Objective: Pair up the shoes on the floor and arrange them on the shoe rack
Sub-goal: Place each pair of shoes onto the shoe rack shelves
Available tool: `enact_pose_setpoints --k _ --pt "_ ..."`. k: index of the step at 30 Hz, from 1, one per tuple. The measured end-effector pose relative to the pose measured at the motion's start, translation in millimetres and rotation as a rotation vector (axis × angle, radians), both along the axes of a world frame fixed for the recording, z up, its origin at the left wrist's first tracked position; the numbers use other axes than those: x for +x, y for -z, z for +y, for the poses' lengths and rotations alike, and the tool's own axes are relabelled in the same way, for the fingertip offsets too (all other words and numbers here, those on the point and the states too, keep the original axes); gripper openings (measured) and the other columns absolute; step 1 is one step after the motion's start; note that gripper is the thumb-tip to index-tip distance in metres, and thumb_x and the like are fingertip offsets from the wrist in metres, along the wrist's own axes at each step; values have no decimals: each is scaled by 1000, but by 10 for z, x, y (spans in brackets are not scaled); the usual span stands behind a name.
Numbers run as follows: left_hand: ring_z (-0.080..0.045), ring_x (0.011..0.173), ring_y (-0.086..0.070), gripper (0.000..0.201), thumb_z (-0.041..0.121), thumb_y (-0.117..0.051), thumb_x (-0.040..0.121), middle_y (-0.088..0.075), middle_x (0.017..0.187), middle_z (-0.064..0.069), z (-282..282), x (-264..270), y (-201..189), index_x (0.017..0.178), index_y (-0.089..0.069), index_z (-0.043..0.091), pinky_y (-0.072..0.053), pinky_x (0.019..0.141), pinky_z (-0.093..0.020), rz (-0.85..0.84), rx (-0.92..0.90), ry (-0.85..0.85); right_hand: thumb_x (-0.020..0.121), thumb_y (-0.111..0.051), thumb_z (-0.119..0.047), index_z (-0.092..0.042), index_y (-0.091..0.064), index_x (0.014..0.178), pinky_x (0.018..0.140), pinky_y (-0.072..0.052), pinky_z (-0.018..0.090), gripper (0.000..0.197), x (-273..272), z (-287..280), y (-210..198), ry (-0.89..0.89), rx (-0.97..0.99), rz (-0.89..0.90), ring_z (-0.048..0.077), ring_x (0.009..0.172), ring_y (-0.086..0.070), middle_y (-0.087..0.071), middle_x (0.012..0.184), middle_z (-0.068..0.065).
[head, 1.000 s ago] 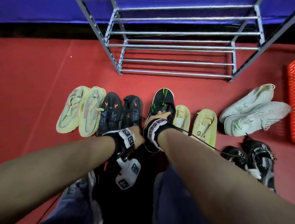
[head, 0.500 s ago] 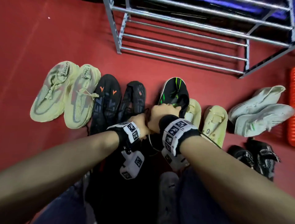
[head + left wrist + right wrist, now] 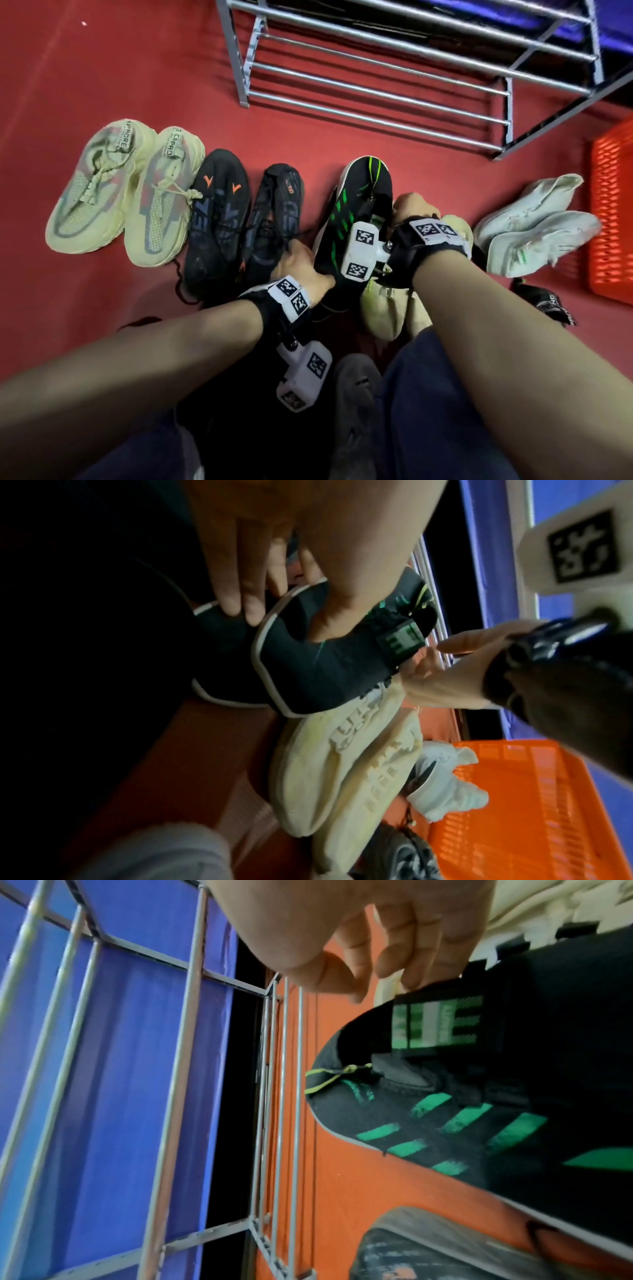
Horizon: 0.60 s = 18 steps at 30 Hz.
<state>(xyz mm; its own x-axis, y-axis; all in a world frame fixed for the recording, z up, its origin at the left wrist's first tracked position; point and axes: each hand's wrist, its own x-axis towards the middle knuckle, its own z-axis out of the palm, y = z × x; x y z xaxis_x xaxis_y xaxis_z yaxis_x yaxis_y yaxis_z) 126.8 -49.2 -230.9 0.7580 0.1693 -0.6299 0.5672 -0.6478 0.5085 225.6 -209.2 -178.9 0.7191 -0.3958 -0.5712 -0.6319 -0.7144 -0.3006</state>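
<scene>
Both hands on the black-and-green sneaker [image 3: 356, 219]: left hand [image 3: 301, 263] wrapped over its heel collar, right hand [image 3: 409, 210] pinching the tongue tab. Sneaker lies between them on the floor, shoe rack [image 3: 376, 78] beyond. Best lift level, heel supported, clearing the yellow shoe [image 3: 346, 772] beneath the right wrist.

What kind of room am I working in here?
Probably an indoor staged work area rather than a home: red mat floor, bare metal shoe rack against a blue padded wall, orange plastic crate, and sneaker pairs laid out.
</scene>
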Motion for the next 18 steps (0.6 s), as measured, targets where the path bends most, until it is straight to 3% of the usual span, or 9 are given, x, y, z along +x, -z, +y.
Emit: enact_pose_setpoints --k 2,3,6,7,9,12,15,16,18 --pt "-28 89 -67 61 42 -79 63 -67 98 -6 26 42 14 106 -43 18 -56 80 -37 36 -115 -82 93 -55 -19 -10 -63 117 78 -47 32 27 -33 58 56 -15 92 27 34 101 -63 -66 114 15" --pt "-28 81 -69 56 42 -80 63 -69 91 -8 66 73 5 100 -44 19 -58 72 -38 57 -184 -111 94 -52 -20 -10 -64 115 80 -47 32 25 -9 87 102 -25 100 35 34 104 -63 -66 114 14" --pt "-20 57 -63 28 27 -79 76 -67 69 -7 196 188 -45 81 -53 16 -46 46 -23 126 -360 -113 86 -50 -34 -11 -68 85 77 -55 41 30 76 52 325 72 125 -4 32 84 -67 -69 83 8" --pt "-17 53 -59 24 22 -79 77 -65 67 -7 254 236 -69 79 -56 15 -41 45 -21 143 -405 -119 81 -51 -34 -11 -67 79 72 -57 42 29 84 22 340 111 159 -19 30 75 -67 -69 77 7" --pt "-19 56 -52 27 17 -82 67 -61 74 -12 402 325 -121 79 -57 16 -38 49 -22 141 -486 -179 78 -52 -27 -9 -66 79 72 -57 45 23 58 51 194 195 288 -17 27 69 -65 -69 84 9" --pt "-24 69 -48 26 16 -80 66 -60 86 -17 706 404 -156 81 -58 18 -35 55 -27 112 -566 -291 92 -49 -19 -14 -57 86 68 -55 34 11 42 112 44 286 522 -25 23 71 -58 -57 97 9" --pt "-17 64 -55 16 10 -72 84 -66 88 -9 993 360 -93 86 -58 18 -46 51 -23 93 -532 -382 92 -55 -20 -8 -62 114 56 -51 23 26 1 179 110 140 388 19 20 70 -59 -60 99 8" --pt "-17 65 -58 16 9 -72 84 -69 90 -10 1051 320 -30 87 -59 18 -48 50 -23 76 -504 -433 90 -58 -20 -8 -62 119 57 -52 23 33 -31 230 146 43 308 52 21 74 -61 -63 102 8" --pt "-20 70 -64 18 6 -74 83 -72 93 -11 1078 239 70 87 -58 15 -50 50 -24 30 -476 -506 86 -61 -22 -4 -61 121 71 -56 32 39 -90 330 230 -127 168 136 29 88 -64 -65 112 13"
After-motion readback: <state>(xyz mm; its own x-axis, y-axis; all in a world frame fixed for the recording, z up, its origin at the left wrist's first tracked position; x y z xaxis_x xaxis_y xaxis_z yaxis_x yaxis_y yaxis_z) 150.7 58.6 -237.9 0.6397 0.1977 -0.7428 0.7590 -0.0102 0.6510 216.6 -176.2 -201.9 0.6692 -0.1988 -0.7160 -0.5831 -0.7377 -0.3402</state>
